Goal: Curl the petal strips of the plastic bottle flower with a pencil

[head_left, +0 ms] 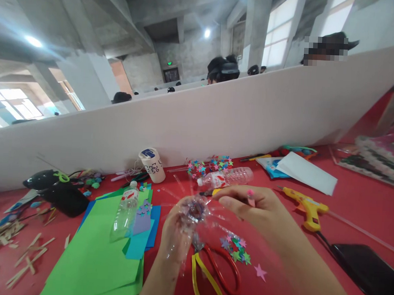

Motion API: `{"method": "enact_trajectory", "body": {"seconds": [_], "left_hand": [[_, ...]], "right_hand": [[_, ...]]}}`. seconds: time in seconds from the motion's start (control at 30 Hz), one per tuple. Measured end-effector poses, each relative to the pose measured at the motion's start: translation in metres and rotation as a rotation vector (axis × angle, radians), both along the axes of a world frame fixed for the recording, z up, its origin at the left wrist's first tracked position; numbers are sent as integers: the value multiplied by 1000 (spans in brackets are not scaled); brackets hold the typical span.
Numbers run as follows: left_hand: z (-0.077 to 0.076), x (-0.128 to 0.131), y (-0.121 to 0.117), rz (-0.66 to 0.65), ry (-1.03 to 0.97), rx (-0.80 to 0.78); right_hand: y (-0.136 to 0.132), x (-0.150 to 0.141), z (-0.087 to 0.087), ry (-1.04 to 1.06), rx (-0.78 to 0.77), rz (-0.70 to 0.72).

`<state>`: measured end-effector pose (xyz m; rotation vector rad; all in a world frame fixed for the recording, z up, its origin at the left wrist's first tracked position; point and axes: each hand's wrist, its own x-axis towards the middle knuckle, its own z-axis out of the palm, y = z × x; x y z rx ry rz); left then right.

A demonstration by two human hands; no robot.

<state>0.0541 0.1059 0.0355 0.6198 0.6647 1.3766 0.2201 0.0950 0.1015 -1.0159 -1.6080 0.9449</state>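
My left hand (176, 222) is closed around a clear plastic bottle piece (196, 212), whose cut strips fan outward like rays. Just right of it, my right hand (255, 202) has its fingers bent together near the strips. Something small and pink (251, 197) shows between those fingers; whatever the fingertips pinch is too blurred to tell. A yellow and black tool (215, 192) shows by the fingertips, and I cannot tell if it is held. Below lie scissors or pliers with red and yellow handles (216, 274) and a cluster of foil stars (236, 249).
Green paper sheets (94, 247) and a clear bottle (125, 212) lie left, near wooden sticks (29, 253). Another bottle (226, 178) and a white cup (152, 165) are behind. A yellow glue gun (307, 209) lies right. A white partition (185, 125) closes the back; people sit beyond.
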Motion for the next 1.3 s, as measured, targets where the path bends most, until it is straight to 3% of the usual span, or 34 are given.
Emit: {"method": "enact_trajectory", "body": {"seconds": [0.23,0.67,0.87,1.03,1.2,1.3], "left_hand": [[-2,-2,-3,-55,99,93],[1,-1,-4,-51,140,147],[1,-1,-3,-55,134,131],[0,-1,-3,-45,157,116],[3,0,-4,-55,169,74],[5,0,-5,-66,150,81]], "right_hand": [[-3,-8,3,-65,-90,8],[-7,-5,2,-138,-13,66],[-8,-7,1,-173,44,11],[-8,-2,1,-63,37,-40],[-7,-1,3,-102,57,112],[-8,-2,2,-134,76,130]]}}
